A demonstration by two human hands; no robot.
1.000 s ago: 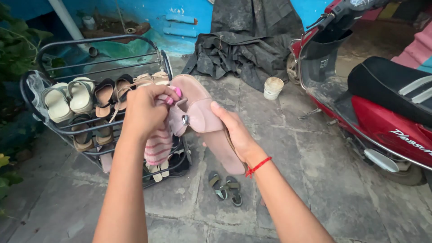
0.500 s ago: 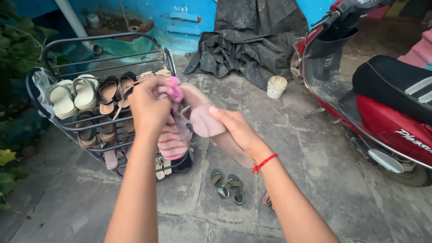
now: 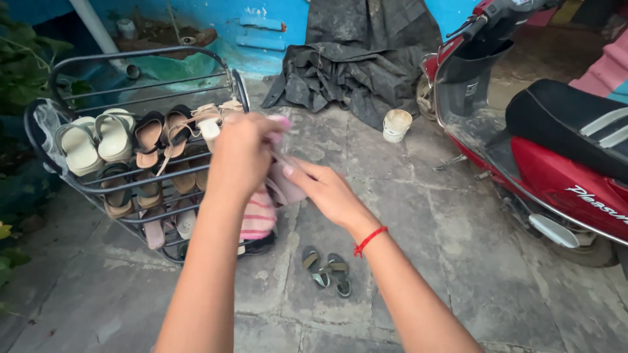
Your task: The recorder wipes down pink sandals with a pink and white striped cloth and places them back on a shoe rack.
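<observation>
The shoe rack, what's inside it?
The black wire shoe rack holds cream sandals on top and brown sandals beside them, with more pairs on lower shelves. Its right end is hidden behind the left hand and the striped pink cloth.

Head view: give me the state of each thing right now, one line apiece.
left hand: closed on the striped cloth, pressed to the sandal
striped cloth: hanging below the left hand
right hand: gripping the pink sandal
pink sandal: off the ground, mostly hidden by both hands
shoe rack: upright, shelves filled with footwear
small sandals: paired on the stone floor
scooter: parked
</observation>
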